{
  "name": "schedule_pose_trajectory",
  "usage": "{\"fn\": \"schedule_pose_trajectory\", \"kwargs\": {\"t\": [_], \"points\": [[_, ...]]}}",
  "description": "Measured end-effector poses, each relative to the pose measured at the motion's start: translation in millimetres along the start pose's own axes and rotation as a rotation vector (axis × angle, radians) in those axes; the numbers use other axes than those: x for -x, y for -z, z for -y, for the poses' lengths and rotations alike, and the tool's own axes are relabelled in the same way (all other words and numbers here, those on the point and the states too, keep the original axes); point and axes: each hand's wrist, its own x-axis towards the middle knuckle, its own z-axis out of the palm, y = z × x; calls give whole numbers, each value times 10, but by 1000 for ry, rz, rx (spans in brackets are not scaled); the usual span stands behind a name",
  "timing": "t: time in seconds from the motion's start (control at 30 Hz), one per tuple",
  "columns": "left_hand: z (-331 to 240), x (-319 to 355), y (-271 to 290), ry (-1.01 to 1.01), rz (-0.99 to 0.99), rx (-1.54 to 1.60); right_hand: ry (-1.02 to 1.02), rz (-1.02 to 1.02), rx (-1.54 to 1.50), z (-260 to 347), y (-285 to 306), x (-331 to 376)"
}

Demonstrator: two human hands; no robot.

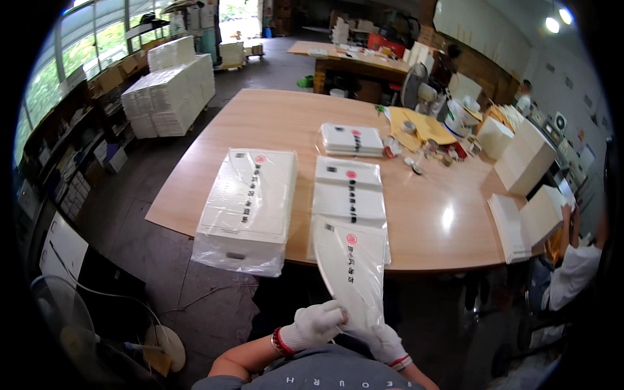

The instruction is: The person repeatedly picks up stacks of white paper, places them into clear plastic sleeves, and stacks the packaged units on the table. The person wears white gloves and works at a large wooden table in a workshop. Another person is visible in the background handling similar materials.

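Note:
Both my hands wear white knitted gloves with red at the wrist. A plastic-wrapped packet of white printed paper (354, 260), with a round red mark and a column of black print, slopes from the table's front edge toward me. At its loose near end my left hand (315, 325) is closed in a pinch on the clear wrapping. My right hand (388, 343) grips the lower right corner; its fingertips are partly hidden. Under the far end of this packet lies a similar wrapped packet (349, 188). To the left stands a tall stack of wrapped packets (247, 195).
A smaller wrapped stack (352, 140) sits farther back on the wooden table (429, 221). Yellow paper (422, 127), tape rolls and white blocks (526, 156) crowd the right side. A person (575, 273) sits at the right edge. A standing fan (58, 325) is at lower left.

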Motion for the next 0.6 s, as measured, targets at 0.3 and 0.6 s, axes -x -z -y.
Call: {"fn": "schedule_pose_trajectory", "kwargs": {"t": [0.3,0.6], "points": [[878,334,945,-25,-1158,118,68,408,-466,1316,-1190,-1566],[2766,1617,1871,765,-1003,-39,-137,316,-153,1035,-2054,-2165]]}}
